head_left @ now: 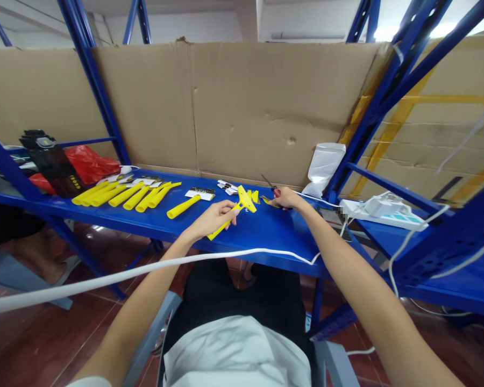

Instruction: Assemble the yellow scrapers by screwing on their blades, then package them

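My left hand [221,215] is closed round the handle of a yellow plastic scraper [247,199], its T-shaped head pointing up and to the right. My right hand [286,198] is closed on a red-handled screwdriver [275,191] whose dark shaft points up and left. The fingertips of that hand are also at a small yellow piece [271,202]; whether they grip it, I cannot tell. Between the hands lie a few small yellow parts [254,196]. Left of my left hand, a yellow-handled scraper [184,206] rests with its head on a white, black-marked piece.
Several yellow-handled scrapers [135,194] lie in a row at the left on the blue shelf [266,236]. Beyond them are a black bottle-like item [54,164] and a red bag [91,164]. A white cable [145,267] crosses before the shelf. A power strip [387,212] sits at right.
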Demonstrator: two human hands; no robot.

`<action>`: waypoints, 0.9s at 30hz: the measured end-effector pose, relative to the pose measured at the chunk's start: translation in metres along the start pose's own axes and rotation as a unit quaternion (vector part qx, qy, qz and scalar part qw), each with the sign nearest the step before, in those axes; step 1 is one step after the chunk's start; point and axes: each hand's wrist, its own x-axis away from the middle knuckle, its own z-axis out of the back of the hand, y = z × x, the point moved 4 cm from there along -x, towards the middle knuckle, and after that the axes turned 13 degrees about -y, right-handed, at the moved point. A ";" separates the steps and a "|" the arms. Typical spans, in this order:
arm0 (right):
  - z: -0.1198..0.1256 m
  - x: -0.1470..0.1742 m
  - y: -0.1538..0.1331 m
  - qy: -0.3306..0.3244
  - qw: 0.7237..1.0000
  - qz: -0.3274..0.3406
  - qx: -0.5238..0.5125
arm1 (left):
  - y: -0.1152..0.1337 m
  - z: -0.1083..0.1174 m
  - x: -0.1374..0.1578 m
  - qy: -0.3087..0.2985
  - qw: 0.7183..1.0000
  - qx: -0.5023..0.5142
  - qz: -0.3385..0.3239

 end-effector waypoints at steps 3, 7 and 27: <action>-0.001 0.000 0.000 0.000 1.000 0.006 -0.016 | 0.000 0.000 0.000 -0.002 1.000 -0.002 -0.001; 0.000 0.000 0.000 0.029 0.998 0.020 -0.049 | -0.001 0.000 0.000 -0.002 1.000 0.001 -0.001; 0.007 0.019 -0.035 0.090 0.895 0.205 -0.385 | -0.004 0.003 0.002 0.027 0.999 0.045 0.011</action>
